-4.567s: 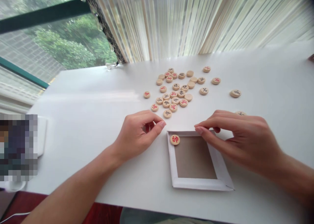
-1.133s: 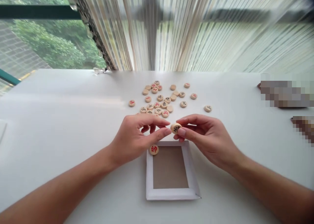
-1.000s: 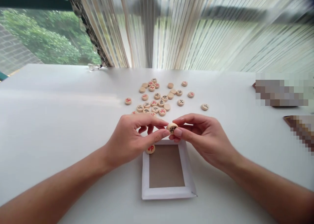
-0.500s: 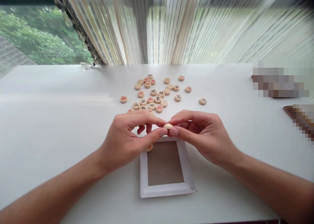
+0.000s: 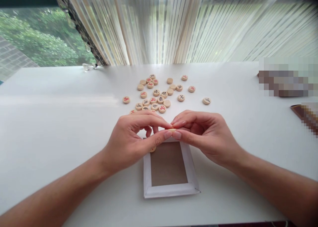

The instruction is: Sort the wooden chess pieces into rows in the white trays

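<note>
Between the fingertips of my left hand and my right hand is a pale wooden xiangqi piece, seen nearly edge-on. Thumb and forefinger of each hand pinch it, and the fingers cover most of it. Below the hands lies a shallow white-rimmed box with a brown bottom. Another xiangqi piece is at its upper left corner, partly hidden by my left thumb. Beyond my hands, several round pieces with red or black characters, some blank side up, are scattered, among them a red-marked piece.
The pieces lie on a white table. One black-marked piece sits apart on the right. Two brown objects, partly pixelated, are at the right edge. A string curtain and a window stand behind the table.
The piece between my fingers has tilted, so its pale face shows less and only a thin edge is visible. Both hands otherwise keep their pinch. The view has shifted slightly.
</note>
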{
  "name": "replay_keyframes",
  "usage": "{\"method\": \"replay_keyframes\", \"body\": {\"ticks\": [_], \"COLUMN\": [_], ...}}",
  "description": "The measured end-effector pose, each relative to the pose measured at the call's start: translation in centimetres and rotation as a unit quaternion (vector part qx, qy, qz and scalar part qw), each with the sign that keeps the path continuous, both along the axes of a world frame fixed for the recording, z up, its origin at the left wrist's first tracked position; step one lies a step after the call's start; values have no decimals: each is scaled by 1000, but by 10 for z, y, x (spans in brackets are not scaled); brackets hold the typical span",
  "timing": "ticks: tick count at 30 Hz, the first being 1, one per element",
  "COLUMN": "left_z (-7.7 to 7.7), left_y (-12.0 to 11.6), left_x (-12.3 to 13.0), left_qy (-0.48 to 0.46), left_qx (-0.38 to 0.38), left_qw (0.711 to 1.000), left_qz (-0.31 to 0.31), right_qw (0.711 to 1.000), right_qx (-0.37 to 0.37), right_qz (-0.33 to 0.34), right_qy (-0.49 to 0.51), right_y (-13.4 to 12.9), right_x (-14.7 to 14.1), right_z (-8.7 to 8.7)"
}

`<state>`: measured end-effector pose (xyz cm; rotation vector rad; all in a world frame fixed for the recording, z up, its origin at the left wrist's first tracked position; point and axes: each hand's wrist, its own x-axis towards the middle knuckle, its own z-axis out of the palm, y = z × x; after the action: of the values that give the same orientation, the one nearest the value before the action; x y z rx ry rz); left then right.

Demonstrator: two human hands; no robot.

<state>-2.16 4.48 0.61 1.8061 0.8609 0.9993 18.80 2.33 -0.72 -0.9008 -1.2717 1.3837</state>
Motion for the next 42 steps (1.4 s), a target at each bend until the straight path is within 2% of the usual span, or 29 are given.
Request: {"method": "replay_keyframes", "body": {"ticks": [6,10,16,21,28,35,42], "left_z": [0,0,0,-2,-3,-1,-7], "left_y": [0,-1,1,1,-1,-4,-8], "left_x": [-1,-3,-2,-2,0,0,-1], "left_qy": [-4,-9,-83,-137,-128,-93,-14], "left_qx": [-17,-57,-153,-201,-197,-168,6], "left_qw": [1000,998,984,970,972,981,1000], "left_qz": [2,11,-27,-10,-8,5,20], "right_qw": [998,995,987,980,979,987,992], "right_qx": [-21,-42,-111,-149,-154,-115,-107], "right_qz": [38,59,65,51,56,64,46], "right_qy": [44,70,99,124,117,91,47], "right_y": [1,3,2,4,4,2,2], "right_x": [3,4,6,4,4,4,1], "right_z": [-5,-6,-5,-3,-3,-5,-1]}}
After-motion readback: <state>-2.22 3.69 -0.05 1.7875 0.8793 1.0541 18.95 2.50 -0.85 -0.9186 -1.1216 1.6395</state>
